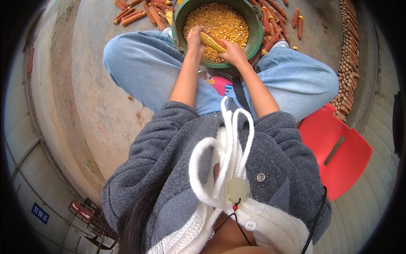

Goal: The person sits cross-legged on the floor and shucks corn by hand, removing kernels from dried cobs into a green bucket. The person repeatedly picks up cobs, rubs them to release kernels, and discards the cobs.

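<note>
Both my hands hold one ear of corn over a green bucket that stands between my knees. My left hand grips the ear's upper-left end. Around its lower-right end are the fingers of my right hand. Part of the ear still bears yellow kernels, while a reddish strip along its upper side is bare cob. Loose yellow corn kernels fill much of the bucket's inside. How deep they lie cannot be told.
Bare red corn cobs lie on the concrete floor left of the bucket, and more cobs lie to its right. A long stack of cobs runs along the right wall. A red plastic chair stands at my right side.
</note>
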`<act>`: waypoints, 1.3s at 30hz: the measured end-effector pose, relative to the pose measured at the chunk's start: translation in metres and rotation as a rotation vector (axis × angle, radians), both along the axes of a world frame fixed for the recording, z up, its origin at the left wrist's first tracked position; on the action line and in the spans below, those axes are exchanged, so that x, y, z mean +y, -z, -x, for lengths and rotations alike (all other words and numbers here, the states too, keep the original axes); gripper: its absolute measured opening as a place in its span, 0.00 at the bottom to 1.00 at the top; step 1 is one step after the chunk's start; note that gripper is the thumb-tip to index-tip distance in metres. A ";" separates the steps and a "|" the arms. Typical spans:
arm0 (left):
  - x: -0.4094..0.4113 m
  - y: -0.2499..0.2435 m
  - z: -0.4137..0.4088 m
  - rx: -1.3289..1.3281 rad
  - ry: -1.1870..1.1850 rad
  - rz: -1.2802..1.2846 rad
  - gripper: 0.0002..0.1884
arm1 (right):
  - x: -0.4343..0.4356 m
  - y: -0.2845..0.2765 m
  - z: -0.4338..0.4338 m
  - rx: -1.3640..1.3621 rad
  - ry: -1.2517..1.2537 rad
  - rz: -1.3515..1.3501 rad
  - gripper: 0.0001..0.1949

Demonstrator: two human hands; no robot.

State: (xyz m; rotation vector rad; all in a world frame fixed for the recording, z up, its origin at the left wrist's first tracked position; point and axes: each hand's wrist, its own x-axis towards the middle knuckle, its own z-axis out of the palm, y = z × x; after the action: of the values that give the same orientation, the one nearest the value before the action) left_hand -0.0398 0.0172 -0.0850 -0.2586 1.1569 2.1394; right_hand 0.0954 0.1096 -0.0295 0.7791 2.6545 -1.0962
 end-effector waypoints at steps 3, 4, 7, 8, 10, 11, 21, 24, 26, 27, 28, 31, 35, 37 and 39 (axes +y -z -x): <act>0.006 -0.037 -0.012 -0.073 0.031 -0.083 0.10 | 0.004 0.003 0.000 0.006 0.040 0.134 0.28; 0.010 -0.050 -0.015 -0.117 0.031 -0.134 0.11 | 0.007 0.005 0.000 0.015 0.060 0.205 0.28; 0.011 -0.049 -0.025 -0.028 0.041 -0.114 0.15 | 0.000 0.013 0.007 0.234 0.016 0.392 0.28; 0.011 -0.044 -0.026 0.051 0.032 -0.033 0.16 | -0.004 0.014 0.009 0.257 0.055 0.414 0.28; 0.010 -0.034 -0.030 0.170 0.004 0.060 0.18 | -0.012 -0.001 0.015 0.274 0.121 0.436 0.29; 0.012 -0.031 -0.032 0.193 -0.020 0.076 0.18 | -0.014 -0.006 0.017 0.271 0.151 0.433 0.29; 0.007 -0.033 -0.040 0.204 -0.038 0.082 0.14 | -0.006 -0.003 0.036 0.064 0.037 0.307 0.29; 0.007 -0.042 -0.042 0.268 -0.031 0.201 0.12 | -0.008 0.010 0.037 0.212 0.097 0.312 0.28; 0.005 -0.044 -0.042 0.257 -0.036 0.184 0.12 | -0.007 0.008 0.036 0.184 0.064 0.273 0.27; 0.003 -0.044 -0.041 0.251 -0.041 0.177 0.11 | -0.008 0.001 0.037 0.170 0.045 0.255 0.27; 0.003 -0.043 -0.041 0.241 -0.044 0.179 0.11 | -0.009 -0.006 0.037 0.156 0.025 0.224 0.26; 0.003 -0.034 -0.039 0.235 -0.051 0.172 0.11 | -0.009 -0.013 0.037 0.153 -0.001 0.139 0.25; 0.002 -0.023 -0.036 0.266 -0.055 0.177 0.11 | -0.007 -0.004 0.040 0.139 0.031 0.182 0.22; 0.004 -0.028 -0.037 0.248 -0.052 0.189 0.11 | -0.004 0.000 0.039 0.188 0.058 0.287 0.22; 0.006 -0.037 -0.038 0.207 -0.053 0.200 0.11 | -0.004 0.016 0.039 0.344 0.095 0.424 0.23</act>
State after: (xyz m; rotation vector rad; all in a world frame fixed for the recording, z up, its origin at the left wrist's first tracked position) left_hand -0.0016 0.0232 -0.0481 -0.1614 1.5018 2.1361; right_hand 0.0568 0.1052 -0.0455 0.6832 2.5058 -1.8859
